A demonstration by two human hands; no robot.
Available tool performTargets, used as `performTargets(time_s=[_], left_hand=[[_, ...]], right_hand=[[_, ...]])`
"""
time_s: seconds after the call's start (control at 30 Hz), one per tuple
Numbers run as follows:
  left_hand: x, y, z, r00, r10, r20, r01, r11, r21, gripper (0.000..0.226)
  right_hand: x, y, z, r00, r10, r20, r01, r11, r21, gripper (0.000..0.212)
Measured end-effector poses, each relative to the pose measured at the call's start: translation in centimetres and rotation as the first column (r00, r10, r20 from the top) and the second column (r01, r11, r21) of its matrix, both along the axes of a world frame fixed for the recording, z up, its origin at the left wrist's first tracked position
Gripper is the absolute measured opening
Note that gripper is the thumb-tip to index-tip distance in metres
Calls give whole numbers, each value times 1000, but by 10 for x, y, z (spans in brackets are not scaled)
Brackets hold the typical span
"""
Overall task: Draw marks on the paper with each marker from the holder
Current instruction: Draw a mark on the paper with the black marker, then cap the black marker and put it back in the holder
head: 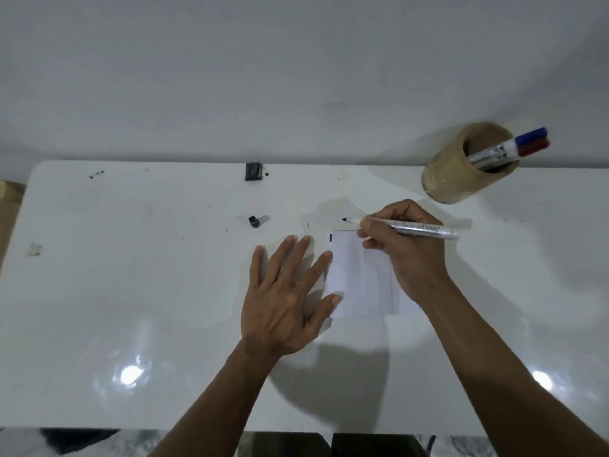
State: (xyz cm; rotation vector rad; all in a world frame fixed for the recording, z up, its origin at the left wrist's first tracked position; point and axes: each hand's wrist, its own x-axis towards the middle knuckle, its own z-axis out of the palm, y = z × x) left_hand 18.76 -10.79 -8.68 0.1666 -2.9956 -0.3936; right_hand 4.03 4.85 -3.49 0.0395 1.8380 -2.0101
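The risk I see is the small white sheet of paper [359, 275] sliding on the glossy white table [131, 258], since the left hand [283, 301] lies open with only its thumb and forefinger touching the sheet's left edge. The uncapped black-tipped marker with a silver barrel [408, 226], pinched in the right hand [405, 249], could also stain the table, its tip hanging past the paper's far edge. The paper lies near the middle, bearing one short black mark at its far left corner, while blue and red capped markers [517, 146] wait in the tan cylindrical holder [448, 179] far right
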Motion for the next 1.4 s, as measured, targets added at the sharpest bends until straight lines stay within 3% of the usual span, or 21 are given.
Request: performTargets(time_s=[0.13, 0.27, 0.47, 0.7, 0.77, 0.83, 0.97, 1.03, 1.13, 1.4], left_hand=[[-4, -8, 16, 979, 188, -83, -168, 964, 206, 49], [-24, -35, 41, 901, 433, 4, -421, 874, 245, 44], [-54, -75, 53, 900, 356, 252, -394, 911, 120, 36], [-55, -85, 47, 898, 341, 279, -398, 900, 180, 22], [-50, -83, 58, 894, 370, 253, -438, 840, 319, 16], [-40, -75, 77, 895, 386, 224, -445, 725, 527, 10], [-12, -54, 111, 899, 397, 184, -329, 336, 883, 12], [2, -48, 122, 894, 419, 160, -276, 233, 933, 13], [34, -55, 135, 898, 422, 124, -202, 145, 969, 15], [72, -67, 145, 912, 393, 119, -154, 59, 986, 16]], right_hand=[[15, 3, 23, 997, -40, 70, 46, 996, -81, 25], [31, 3, 38, 997, -22, 79, 30, 995, -99, 13], [45, -2, 47, 993, -48, 107, 56, 996, -76, 11], [53, -5, 55, 992, -65, 111, 70, 997, -35, 11], [56, -10, 63, 994, -72, 82, 74, 997, -22, 10], [61, -17, 75, 995, -90, 45, 91, 996, -13, 13], [76, -34, 100, 994, -100, -42, 98, 994, -48, 7], [85, -44, 112, 993, -92, -72, 88, 995, -56, 9], [122, -65, 123, 989, -77, -124, 71, 996, -49, 13], [164, -80, 131, 971, -180, -158, 172, 983, -66, 14]])
